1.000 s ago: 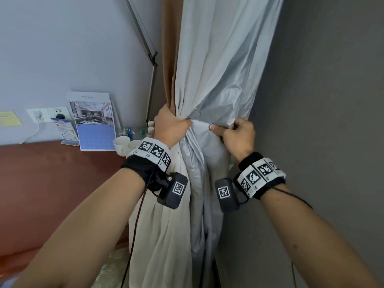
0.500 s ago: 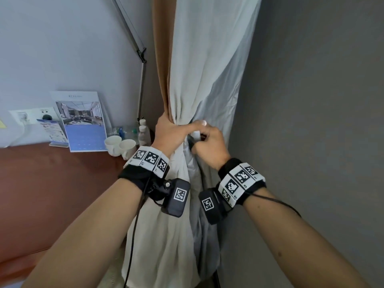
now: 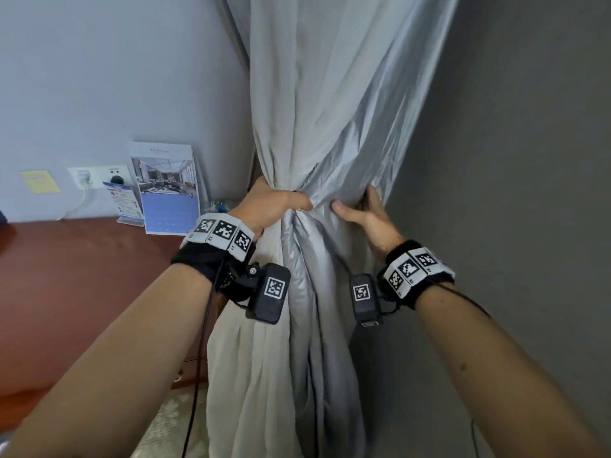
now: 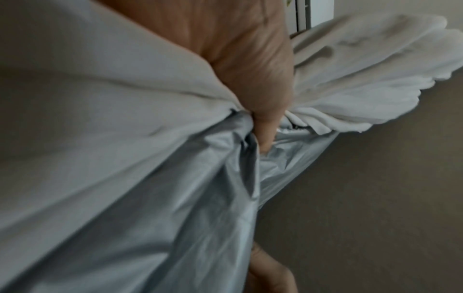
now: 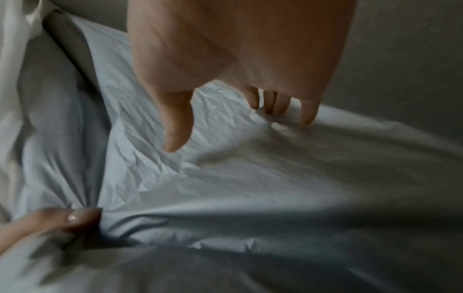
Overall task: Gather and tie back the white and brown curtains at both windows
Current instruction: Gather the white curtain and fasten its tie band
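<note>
A white curtain with a shiny grey lining hangs in the room corner, pinched in at waist height. My left hand grips the gathered bunch from the left, thumb tucked into the folds. My right hand sits at the curtain's right edge. Its thumb is spread out in front, and the straight fingers touch the grey lining further back. A brighter white fabric fans out beyond the left hand. The brown curtain is hidden behind the white one.
A dark grey wall runs close along the right. On the left stands a reddish-brown desk holding a standing calendar and a leaflet. Above it are a wall socket and a yellow note.
My right hand has left the bunch beside the left hand and moved right to the curtain's edge, with its thumb spread. The left hand keeps its grip. The brown curtain has gone out of sight.
</note>
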Demonstrator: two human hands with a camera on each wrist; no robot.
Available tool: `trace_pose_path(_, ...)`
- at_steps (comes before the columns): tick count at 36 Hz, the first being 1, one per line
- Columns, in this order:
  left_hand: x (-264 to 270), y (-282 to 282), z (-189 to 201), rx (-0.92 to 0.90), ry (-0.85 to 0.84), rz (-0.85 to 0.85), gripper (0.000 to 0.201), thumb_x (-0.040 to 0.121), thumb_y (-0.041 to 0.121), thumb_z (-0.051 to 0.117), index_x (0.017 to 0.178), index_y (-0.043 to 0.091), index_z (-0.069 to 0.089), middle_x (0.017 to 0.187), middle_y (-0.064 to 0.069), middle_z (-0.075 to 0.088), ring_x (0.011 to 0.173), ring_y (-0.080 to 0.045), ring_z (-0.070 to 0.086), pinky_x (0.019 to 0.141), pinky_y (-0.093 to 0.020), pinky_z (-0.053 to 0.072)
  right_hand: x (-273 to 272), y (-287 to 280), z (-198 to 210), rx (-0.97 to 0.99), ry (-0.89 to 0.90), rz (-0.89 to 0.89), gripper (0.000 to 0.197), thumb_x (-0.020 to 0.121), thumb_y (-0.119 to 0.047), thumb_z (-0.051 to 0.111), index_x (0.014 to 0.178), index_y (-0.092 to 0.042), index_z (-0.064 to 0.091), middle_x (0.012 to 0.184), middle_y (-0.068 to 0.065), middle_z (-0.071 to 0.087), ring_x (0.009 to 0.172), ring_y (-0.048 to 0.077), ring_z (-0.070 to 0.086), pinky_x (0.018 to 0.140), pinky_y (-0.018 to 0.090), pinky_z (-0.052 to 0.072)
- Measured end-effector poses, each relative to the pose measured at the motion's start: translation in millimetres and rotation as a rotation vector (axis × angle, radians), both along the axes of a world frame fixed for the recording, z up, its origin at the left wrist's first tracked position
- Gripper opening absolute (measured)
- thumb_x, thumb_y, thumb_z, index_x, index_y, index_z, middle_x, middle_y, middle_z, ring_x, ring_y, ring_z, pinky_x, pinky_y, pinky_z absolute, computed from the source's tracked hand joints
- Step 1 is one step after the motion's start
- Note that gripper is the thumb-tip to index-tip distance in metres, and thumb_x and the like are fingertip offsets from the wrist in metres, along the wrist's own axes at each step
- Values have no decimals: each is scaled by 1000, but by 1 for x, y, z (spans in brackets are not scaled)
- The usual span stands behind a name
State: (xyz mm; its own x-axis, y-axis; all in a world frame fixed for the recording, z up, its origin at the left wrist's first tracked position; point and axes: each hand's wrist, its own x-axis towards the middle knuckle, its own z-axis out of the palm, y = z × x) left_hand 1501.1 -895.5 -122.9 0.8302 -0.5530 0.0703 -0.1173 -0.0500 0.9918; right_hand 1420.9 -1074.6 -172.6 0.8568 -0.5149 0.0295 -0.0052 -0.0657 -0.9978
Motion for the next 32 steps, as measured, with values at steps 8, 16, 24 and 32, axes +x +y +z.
trace_pose_path(8, -8, 0, 10, 85, 76, -268, 26, 77, -18, 57, 76, 5, 69, 61, 6, 70, 59, -7, 66, 59, -15, 51, 3, 19, 16, 86, -42, 273, 20, 85, 10, 58, 91, -7, 67, 88, 7, 74, 81, 19, 70, 87, 31, 54)
trace_pose_path(16, -7, -14, 5, 61, 66, -208, 44, 61, -3, 71, 105, -3, 71, 96, -9, 72, 87, -20, 68, 81, -28, 54, 9, 8, 20, -52, -50, 28, 28, 79, 3, 74, 61, -16, 67, 68, -2, 71, 67, 13, 67, 76, 30, 56)
trace_pose_path(24, 14, -28, -12, -29, -94, 168, 43, 69, -1, 79, 111, 4, 67, 95, 2, 70, 87, -11, 67, 72, -15, 54, -5, -19, 14, -158, -32, -446, 26, 67, -19, 88, 55, -24, 65, 67, -6, 69, 65, 8, 65, 70, 29, 56)
trace_pose_path(32, 10, -38, -21, -31, -79, 278, 66, 51, 25, 77, 114, 9, 66, 100, 1, 72, 92, -17, 70, 88, -38, 58, -19, 5, 10, -346, -49, -378, 12, 76, -25, 82, 69, -22, 72, 69, -11, 70, 61, -3, 62, 67, 22, 52)
